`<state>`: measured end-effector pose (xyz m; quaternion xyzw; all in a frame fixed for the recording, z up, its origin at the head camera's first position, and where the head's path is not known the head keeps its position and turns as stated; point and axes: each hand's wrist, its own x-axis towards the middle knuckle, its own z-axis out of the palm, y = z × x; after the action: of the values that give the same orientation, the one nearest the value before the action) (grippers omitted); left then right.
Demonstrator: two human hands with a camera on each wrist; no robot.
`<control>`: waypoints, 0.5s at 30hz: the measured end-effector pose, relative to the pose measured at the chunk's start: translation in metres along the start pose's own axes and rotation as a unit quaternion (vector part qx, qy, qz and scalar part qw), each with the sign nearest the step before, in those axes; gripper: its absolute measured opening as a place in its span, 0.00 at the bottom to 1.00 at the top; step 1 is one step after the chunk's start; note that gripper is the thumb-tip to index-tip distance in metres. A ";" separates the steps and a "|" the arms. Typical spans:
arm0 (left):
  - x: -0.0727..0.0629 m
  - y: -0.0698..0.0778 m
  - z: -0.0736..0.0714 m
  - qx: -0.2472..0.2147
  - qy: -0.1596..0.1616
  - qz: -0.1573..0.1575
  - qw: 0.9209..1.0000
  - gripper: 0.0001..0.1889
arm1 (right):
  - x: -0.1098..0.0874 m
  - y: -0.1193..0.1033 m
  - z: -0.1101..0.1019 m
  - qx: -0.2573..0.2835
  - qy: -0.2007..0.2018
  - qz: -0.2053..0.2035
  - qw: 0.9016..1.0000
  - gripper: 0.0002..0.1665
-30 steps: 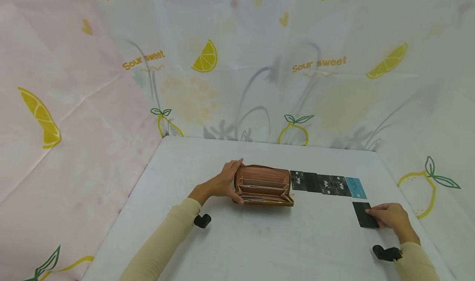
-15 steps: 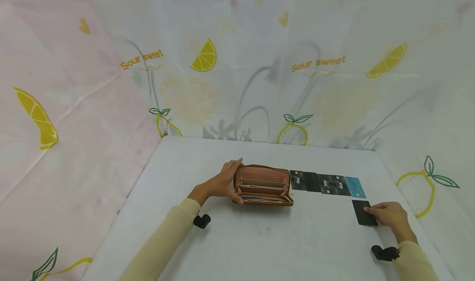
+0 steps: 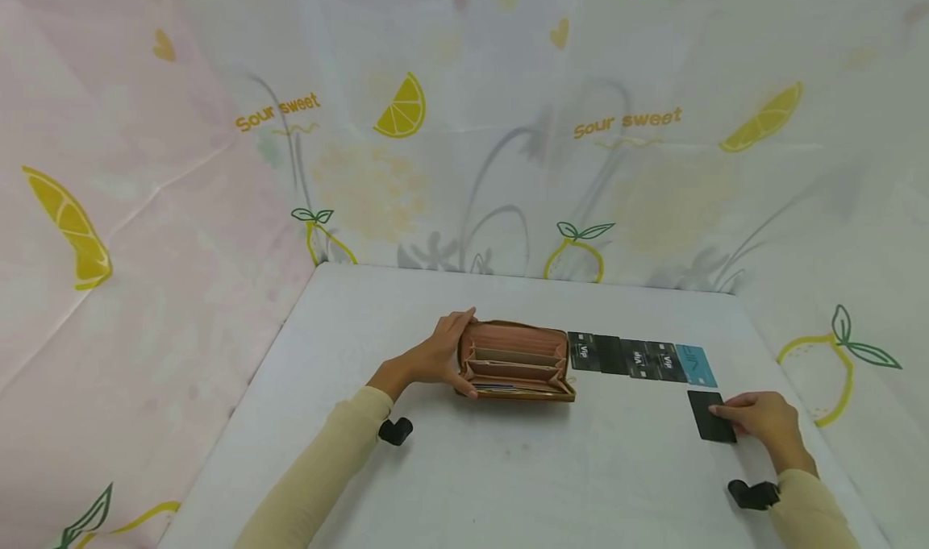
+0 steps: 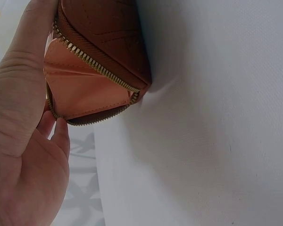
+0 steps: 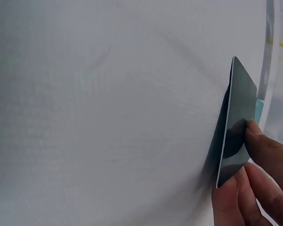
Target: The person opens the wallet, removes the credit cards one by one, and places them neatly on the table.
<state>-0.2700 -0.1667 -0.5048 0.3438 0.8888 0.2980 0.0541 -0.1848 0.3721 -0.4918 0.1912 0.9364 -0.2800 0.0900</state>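
A brown zip wallet (image 3: 517,360) lies unzipped on the table, its pink pleated compartments showing in the head view. My left hand (image 3: 435,357) grips its left end, thumb on the near edge and fingers at the far one; the left wrist view shows the brass zip teeth and side gusset of the wallet (image 4: 94,70) close by. With thumb and fingers, my right hand (image 3: 768,424) pinches a black card (image 3: 707,414) by its right side. In the right wrist view this card (image 5: 240,108) is tilted, its shadow falling on the table.
Right of the wallet runs a row of several black cards (image 3: 626,356), some marked Vip, ending in a blue card (image 3: 697,366). Everything rests on a white table (image 3: 551,484). A lemon-print cloth (image 3: 479,186) rises behind the table and along its sides.
The right hand and its black card have shifted slightly away from the person, nearer the blue card. The left hand and the wallet stay where they were.
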 end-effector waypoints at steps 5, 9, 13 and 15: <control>0.000 -0.002 0.001 0.001 -0.001 -0.004 1.000 0.76 | 0.000 -0.004 0.002 -0.028 0.008 -0.008 1.000 0.31; 0.001 -0.002 0.001 -0.002 0.001 -0.001 1.000 0.76 | -0.003 -0.010 0.003 -0.065 -0.001 -0.014 0.998 0.36; 0.001 0.000 0.002 -0.005 0.000 -0.003 1.000 0.76 | -0.006 -0.018 0.003 -0.095 -0.010 -0.002 0.995 0.36; 0.001 0.001 0.001 -0.006 0.000 -0.005 1.000 0.76 | -0.006 -0.020 0.003 -0.102 -0.011 0.008 0.995 0.35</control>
<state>-0.2697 -0.1649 -0.5054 0.3393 0.8886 0.3032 0.0576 -0.1872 0.3528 -0.4823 0.1857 0.9574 -0.1848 0.1216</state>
